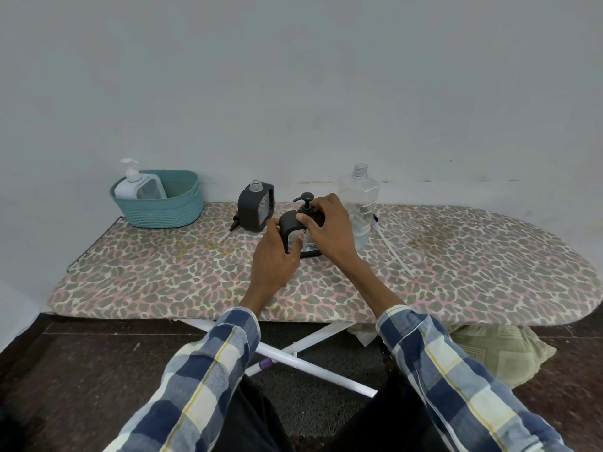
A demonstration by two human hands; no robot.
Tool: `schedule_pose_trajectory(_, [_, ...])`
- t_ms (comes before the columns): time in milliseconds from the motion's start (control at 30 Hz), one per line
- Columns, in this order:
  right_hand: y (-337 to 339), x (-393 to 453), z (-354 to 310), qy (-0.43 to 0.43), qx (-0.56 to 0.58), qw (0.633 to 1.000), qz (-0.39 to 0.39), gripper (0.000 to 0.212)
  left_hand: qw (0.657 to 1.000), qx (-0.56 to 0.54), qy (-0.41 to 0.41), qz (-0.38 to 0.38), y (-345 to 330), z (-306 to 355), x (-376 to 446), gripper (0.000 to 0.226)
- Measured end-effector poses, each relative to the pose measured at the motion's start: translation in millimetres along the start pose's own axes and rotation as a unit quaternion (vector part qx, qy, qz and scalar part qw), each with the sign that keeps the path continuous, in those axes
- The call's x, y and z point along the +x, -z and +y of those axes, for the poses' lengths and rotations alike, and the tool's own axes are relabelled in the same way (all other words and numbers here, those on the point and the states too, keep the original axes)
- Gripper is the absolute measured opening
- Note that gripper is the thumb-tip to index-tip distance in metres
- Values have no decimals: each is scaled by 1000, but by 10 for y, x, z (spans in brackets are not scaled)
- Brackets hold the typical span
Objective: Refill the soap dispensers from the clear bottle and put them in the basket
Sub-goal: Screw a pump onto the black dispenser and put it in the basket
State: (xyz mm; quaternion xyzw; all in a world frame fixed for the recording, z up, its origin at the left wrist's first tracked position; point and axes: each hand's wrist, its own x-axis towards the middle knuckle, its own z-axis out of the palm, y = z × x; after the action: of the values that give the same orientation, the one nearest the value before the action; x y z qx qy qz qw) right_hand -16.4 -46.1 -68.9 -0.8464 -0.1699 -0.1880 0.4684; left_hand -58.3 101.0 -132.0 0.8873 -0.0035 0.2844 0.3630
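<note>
Both hands wrap the black pump dispenser (301, 231) at frame centre on the ironing board (456, 256): left hand (275, 256) curled round its body, right hand (329, 228) gripping its shoulder by the pump. Rigid, smooth, heavier once refilled; best held low around the body.

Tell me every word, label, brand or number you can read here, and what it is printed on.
None can be read.
White pump dispenser in the teal woven basket: no label shows.
Two black square dispensers, one open-necked and one held by both hands: no print shows.
Clear plastic bottle: only moulded ridges, no text.
</note>
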Motion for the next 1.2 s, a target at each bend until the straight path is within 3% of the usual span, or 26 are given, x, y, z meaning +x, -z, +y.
schedule_pose_trajectory(400, [-84, 39, -52, -39, 33, 998, 18, 25, 999, 29, 7, 15, -9, 0, 3, 53])
schedule_pose_trajectory(633, [24, -61, -69, -3, -13, 1000, -9, 36, 1000, -6, 17, -2, 36, 104, -22, 49])
schedule_pose_trajectory(800, [185, -68, -209, 46, 22, 999, 4, 23, 1000, -13, -8, 6, 105, 154, -41, 59])
schedule_pose_trajectory(933, [241, -30, -402, 44, -28, 998, 21, 28, 1000, 9, -28, 9, 132, 178, -31, 63])
schedule_pose_trajectory(1067, [221, 23, -480, 31, -18, 999, 11, 16, 999, 17, -30, 5, 137, 150, -26, 68])
schedule_pose_trajectory(1200, [248, 55, -497, 35, 0, 999, -34, 23, 999, 29, -24, -8, 149, 140, 1, 63])
